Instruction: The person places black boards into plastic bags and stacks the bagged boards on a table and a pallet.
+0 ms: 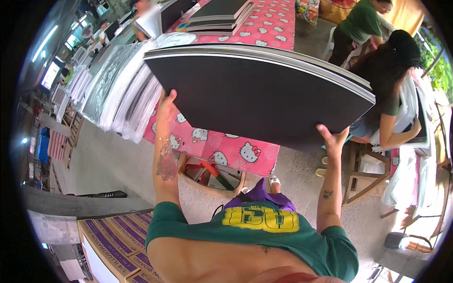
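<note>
A thick stack of large black boards (259,92) with white and grey edges is held up in front of me, tilted so its broad black face is toward me. My left hand (167,104) grips its left edge, thumb up along the side and fingers hidden behind. At the lower right corner, my right hand (333,140) is closed around the edge, its thumb on the black face. Below and beyond the boards lies a table with a pink cartoon-cat cover (226,153).
More black boards (219,16) are piled at the table's far end. Plastic-wrapped stacks (120,87) stand on the left. A bin (212,177) sits under the table. Cardboard boxes (115,240) are at lower left. Two people work at right, one holding wrapped boards (408,111), near a wooden stool (368,172).
</note>
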`<state>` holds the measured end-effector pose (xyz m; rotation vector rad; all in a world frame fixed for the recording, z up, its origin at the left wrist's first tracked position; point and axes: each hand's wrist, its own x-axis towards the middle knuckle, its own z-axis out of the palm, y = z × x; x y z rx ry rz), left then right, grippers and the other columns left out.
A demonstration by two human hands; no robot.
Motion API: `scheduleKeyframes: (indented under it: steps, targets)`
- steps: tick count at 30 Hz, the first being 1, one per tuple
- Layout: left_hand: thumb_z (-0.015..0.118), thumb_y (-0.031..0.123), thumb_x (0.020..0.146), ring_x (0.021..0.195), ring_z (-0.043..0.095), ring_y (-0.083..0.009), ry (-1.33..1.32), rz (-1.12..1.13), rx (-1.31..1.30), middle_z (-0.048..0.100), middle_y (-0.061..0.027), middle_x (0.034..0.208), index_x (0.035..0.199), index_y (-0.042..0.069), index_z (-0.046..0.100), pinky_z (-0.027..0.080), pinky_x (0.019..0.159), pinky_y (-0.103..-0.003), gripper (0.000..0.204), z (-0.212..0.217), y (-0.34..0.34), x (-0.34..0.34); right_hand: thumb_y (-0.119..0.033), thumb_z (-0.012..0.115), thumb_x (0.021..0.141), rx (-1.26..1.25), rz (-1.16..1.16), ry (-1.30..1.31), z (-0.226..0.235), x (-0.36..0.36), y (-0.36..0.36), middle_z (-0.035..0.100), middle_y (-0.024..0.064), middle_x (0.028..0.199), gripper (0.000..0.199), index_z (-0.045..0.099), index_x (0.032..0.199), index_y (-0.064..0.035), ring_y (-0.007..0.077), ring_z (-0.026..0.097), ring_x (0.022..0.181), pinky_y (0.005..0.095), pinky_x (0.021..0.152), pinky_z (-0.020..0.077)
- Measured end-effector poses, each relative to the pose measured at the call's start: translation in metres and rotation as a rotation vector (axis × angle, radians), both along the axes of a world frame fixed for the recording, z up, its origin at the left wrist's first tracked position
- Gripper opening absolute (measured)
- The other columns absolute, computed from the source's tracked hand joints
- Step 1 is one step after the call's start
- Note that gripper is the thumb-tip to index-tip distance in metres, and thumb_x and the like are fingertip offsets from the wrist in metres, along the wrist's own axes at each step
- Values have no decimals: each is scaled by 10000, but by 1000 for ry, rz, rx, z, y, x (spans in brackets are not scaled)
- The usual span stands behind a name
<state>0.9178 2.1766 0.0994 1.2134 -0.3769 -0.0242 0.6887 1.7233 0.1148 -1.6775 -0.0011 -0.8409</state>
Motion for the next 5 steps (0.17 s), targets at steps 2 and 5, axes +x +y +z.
scheduleKeyframes:
  steps: [2, 5]
  targets:
    - [692, 216, 813, 1262, 378, -220, -59, 58, -4, 406, -81, 1365, 1397, 32, 298, 271, 1067, -381, 728, 2, 42, -22, -180, 851, 638, 18, 113, 2, 2, 10, 4, 549, 109, 1125, 768, 418, 1239, 23, 180, 521, 1040, 307, 905, 411]
    - [736, 233, 759, 1341, 288, -226, -57, -39, 28, 348, -89, 1427, 1416, 51, 272, 152, 1126, -385, 824, 15, 86, -54, -252, 829, 672, 198, 401, 4, 12, 22, 15, 467, 125, 1260, 945, 248, 1377, -8, 207, 454, 1164, 338, 1016, 326]
